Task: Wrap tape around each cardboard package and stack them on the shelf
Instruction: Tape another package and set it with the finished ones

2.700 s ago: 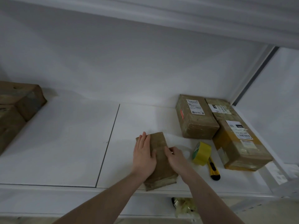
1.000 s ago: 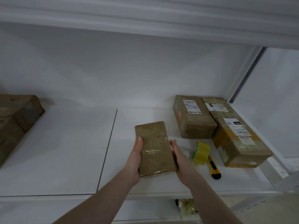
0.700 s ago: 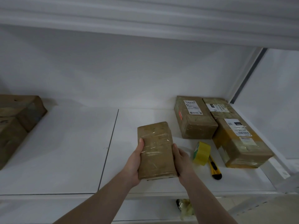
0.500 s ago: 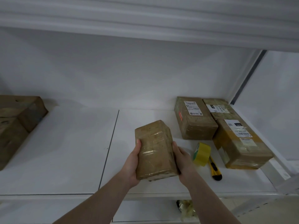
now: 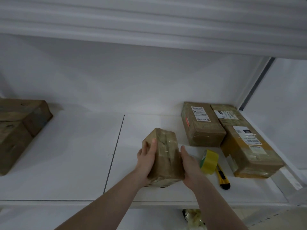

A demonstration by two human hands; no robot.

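Note:
I hold a small brown cardboard package (image 5: 167,156), glossy with clear tape, lifted above the white shelf (image 5: 74,163) and tilted with its far end up. My left hand (image 5: 147,161) grips its left side, thumb on top. My right hand (image 5: 189,163) grips its right side. A roll of yellow tape (image 5: 209,161) stands on edge just right of my right hand. Three labelled packages sit at the right end: one package (image 5: 201,125) behind the roll, a second package (image 5: 228,115) in the corner and a large package (image 5: 249,151) in front of it.
A yellow utility knife (image 5: 223,178) lies on the shelf beside the tape roll. Two brown boxes (image 5: 15,131) are stacked at the far left. A seam (image 5: 114,151) divides the shelf boards. An upper shelf (image 5: 149,22) overhangs. Crumpled plastic (image 5: 193,216) shows below the shelf.
Both hands went from pressing the package flat on the shelf to gripping its sides and lifting it. Its far end has since tipped up.

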